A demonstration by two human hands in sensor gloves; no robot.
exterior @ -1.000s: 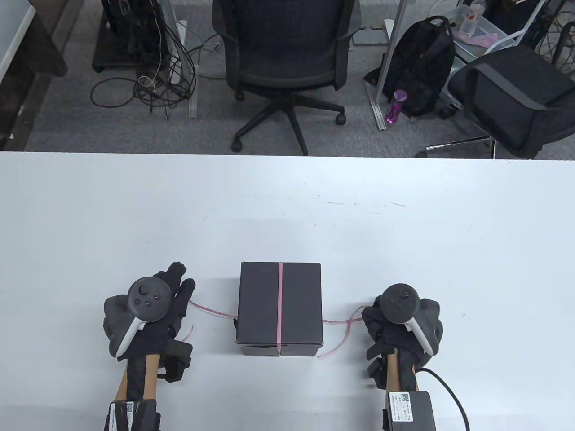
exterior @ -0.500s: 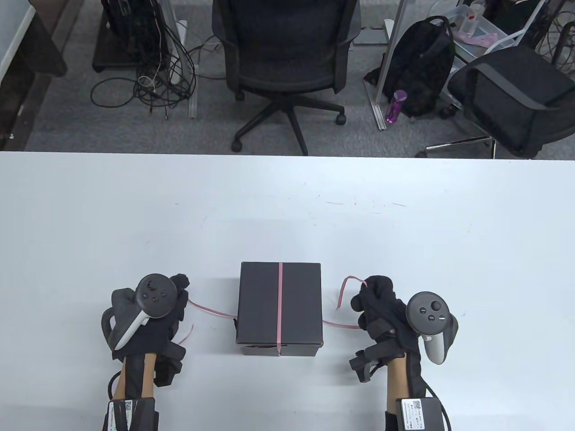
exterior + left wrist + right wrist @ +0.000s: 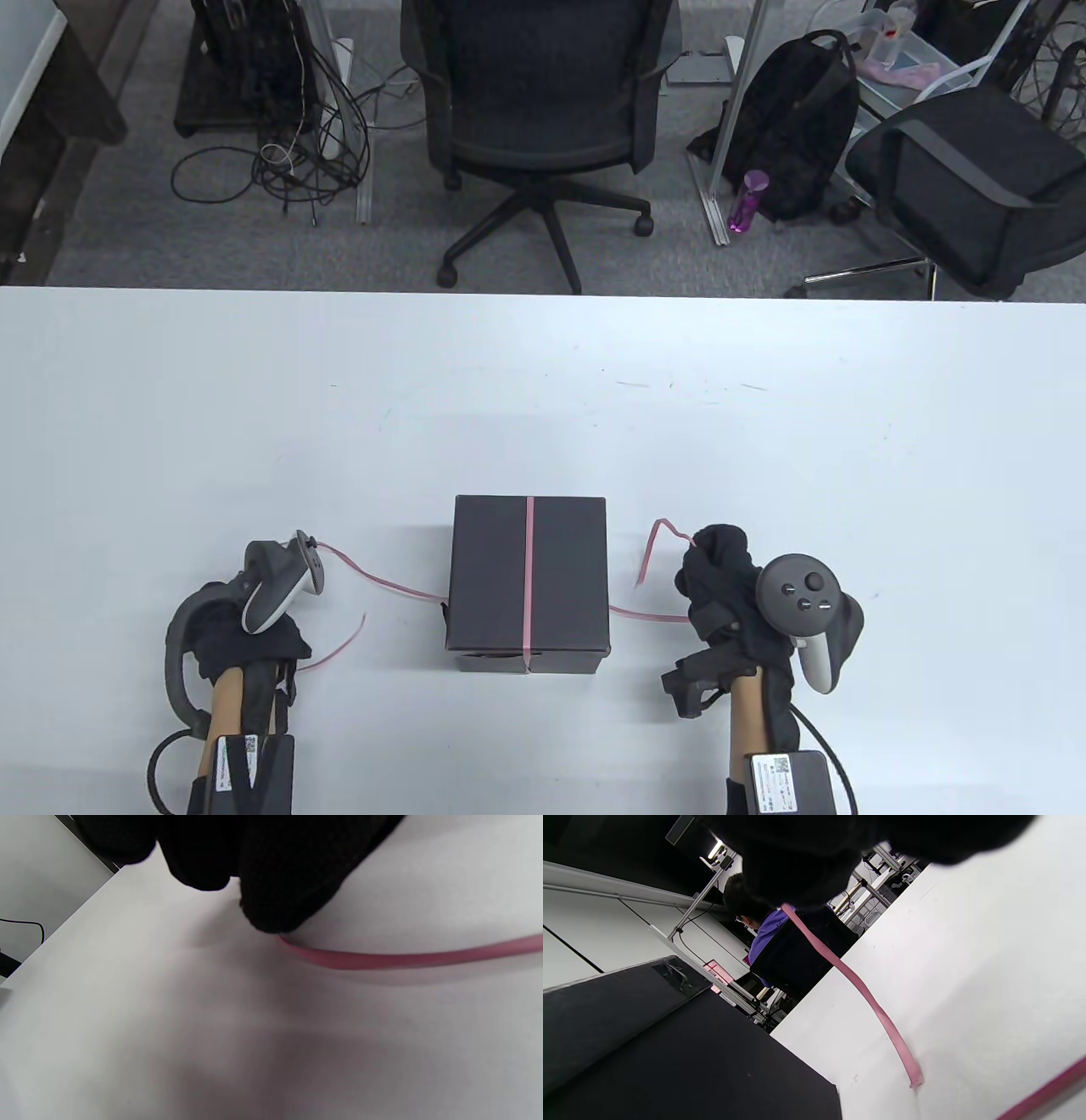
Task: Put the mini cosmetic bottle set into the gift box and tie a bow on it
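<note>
Both hands pinch ribbon ends beside the box, near the table edge.

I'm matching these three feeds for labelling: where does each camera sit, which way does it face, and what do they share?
Table view: overhead, facing down at the white table; shows both gloved hands, left hand, right hand, beside the black gift box.
Left wrist view: low over the tabletop; dark fingertips touch the thin pink ribbon.
Right wrist view: tilted, low, facing the box side; fingers hold the ribbon.
Shared: ribbon and table in all; box in table and right wrist views.
</note>
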